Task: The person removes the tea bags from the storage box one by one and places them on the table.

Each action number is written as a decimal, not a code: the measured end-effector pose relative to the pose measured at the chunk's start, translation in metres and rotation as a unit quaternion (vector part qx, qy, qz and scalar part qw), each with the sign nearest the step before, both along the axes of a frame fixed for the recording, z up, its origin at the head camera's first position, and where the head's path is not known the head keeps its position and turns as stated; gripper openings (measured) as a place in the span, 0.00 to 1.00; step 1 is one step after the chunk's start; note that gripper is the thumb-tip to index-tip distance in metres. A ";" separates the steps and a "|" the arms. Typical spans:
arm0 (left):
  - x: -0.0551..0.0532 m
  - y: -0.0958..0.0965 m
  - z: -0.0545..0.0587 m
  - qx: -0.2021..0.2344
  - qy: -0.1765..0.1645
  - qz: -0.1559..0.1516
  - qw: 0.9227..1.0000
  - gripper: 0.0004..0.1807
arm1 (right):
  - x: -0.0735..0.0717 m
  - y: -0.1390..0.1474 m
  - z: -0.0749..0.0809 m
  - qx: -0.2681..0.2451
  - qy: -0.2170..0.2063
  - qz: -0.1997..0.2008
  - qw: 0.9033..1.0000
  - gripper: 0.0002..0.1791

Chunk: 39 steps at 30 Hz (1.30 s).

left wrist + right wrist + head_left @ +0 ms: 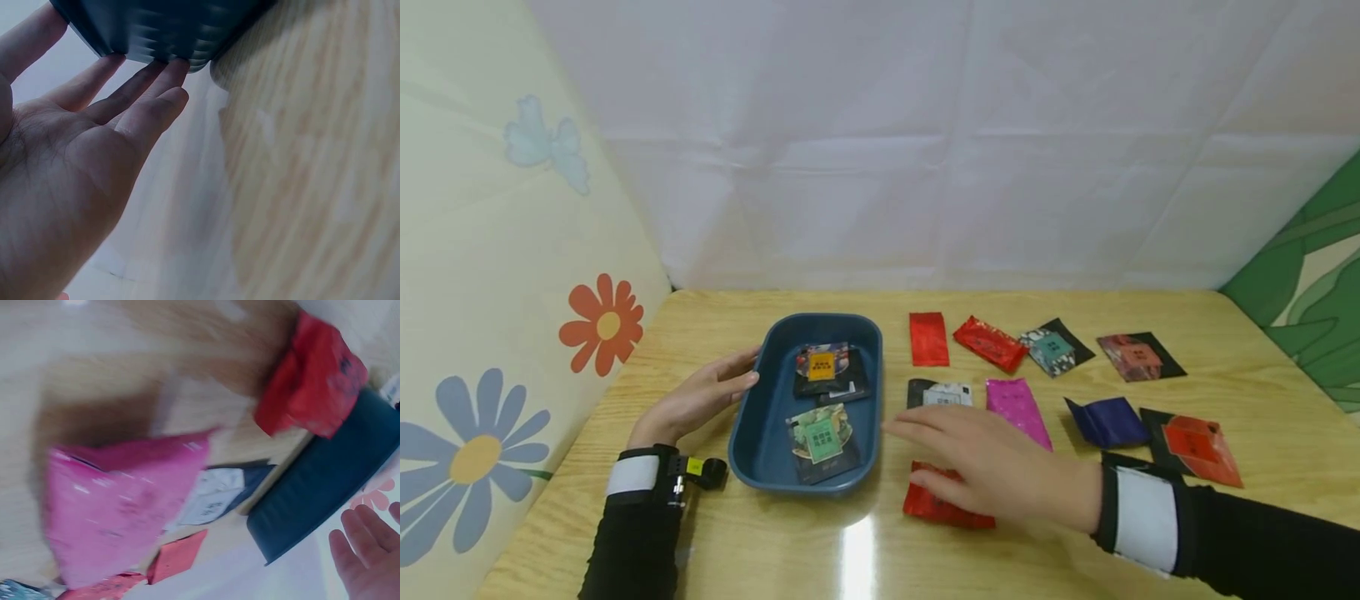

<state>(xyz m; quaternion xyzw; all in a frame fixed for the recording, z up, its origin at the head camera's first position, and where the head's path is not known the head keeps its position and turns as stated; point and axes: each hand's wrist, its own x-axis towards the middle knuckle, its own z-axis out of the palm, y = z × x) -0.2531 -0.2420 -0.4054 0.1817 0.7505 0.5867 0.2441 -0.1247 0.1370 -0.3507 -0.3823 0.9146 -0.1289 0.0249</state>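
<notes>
A dark blue plastic tray (767, 417) stands on the wooden table. In it lie a black packet with an orange label (822, 367), a dark packet partly under that one (855, 385), and a packet with a green label (822, 442). The fingers of my left hand (700, 398) touch the tray's outer left wall, as the left wrist view shows too. My right hand (992, 458), fingers extended, is over a red packet (951, 510) and partly hides it. Near that hand lie a black-and-white packet (943, 394) and a pink packet (125, 506).
Behind lie a flat red packet (929, 339), a crinkled red one (992, 343), a teal-label packet (1054, 348) and a black packet with a reddish label (1138, 357). To the right are a purple packet (1108, 423) and a red-and-black one (1201, 448). A white sheet (940, 167) hangs behind the table.
</notes>
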 end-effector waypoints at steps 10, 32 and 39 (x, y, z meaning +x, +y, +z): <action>0.000 0.000 0.000 0.011 -0.002 -0.002 1.000 0.36 | -0.028 -0.032 0.013 0.004 0.032 0.054 0.998 0.34; -0.001 0.001 0.001 0.027 0.001 -0.011 1.000 0.37 | -0.101 -0.099 0.016 0.162 -0.013 0.008 0.987 0.33; 0.000 0.000 0.001 0.026 0.010 -0.017 0.999 0.37 | -0.119 -0.121 0.019 0.242 -0.064 -0.049 0.967 0.33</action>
